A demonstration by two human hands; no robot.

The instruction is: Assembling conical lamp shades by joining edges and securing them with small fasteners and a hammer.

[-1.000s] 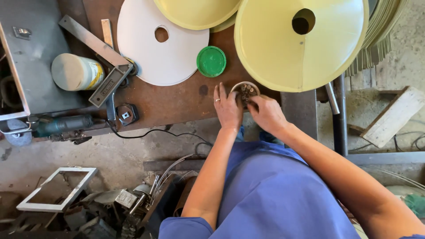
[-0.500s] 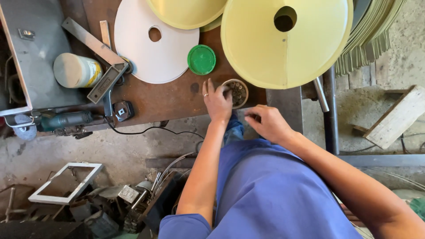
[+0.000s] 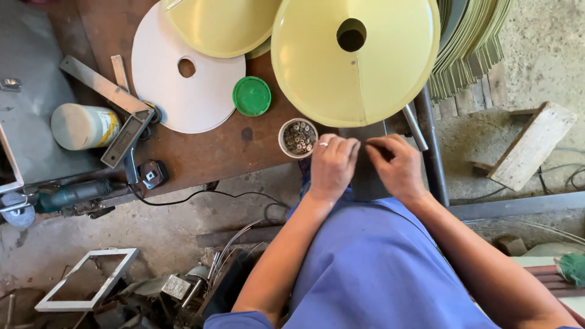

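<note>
The left hand [image 3: 332,163] and the right hand [image 3: 396,166] rest side by side at the near edge of the table [image 3: 201,152], fingertips curled toward each other over a dark grey metal piece [image 3: 365,176] that juts from under the big cone; each grip is nearly closed, fingers bent and pinched together, but whether anything small sits between the fingertips cannot be told; the left hand wears a ring. Just beside the left hand, touching its knuckles or nearly so, stands a small round cup of rivets [image 3: 298,137] at the near edge. Directly beyond the hands a large pale yellow cone [image 3: 341,73] with a hole at its top overhangs the table's right end; a second yellow cone [image 3: 222,24] lies at the far edge. Left of the cup a green lid [image 3: 251,96] lies flat, just beside a white disc [image 3: 183,97] with a round hole. Further left a metal try square [image 3: 109,103] lies across the table; a white can [image 3: 82,126] lies on its side on the grey surface near the left edge; an angle grinder [image 3: 67,196] sits below it.
</note>
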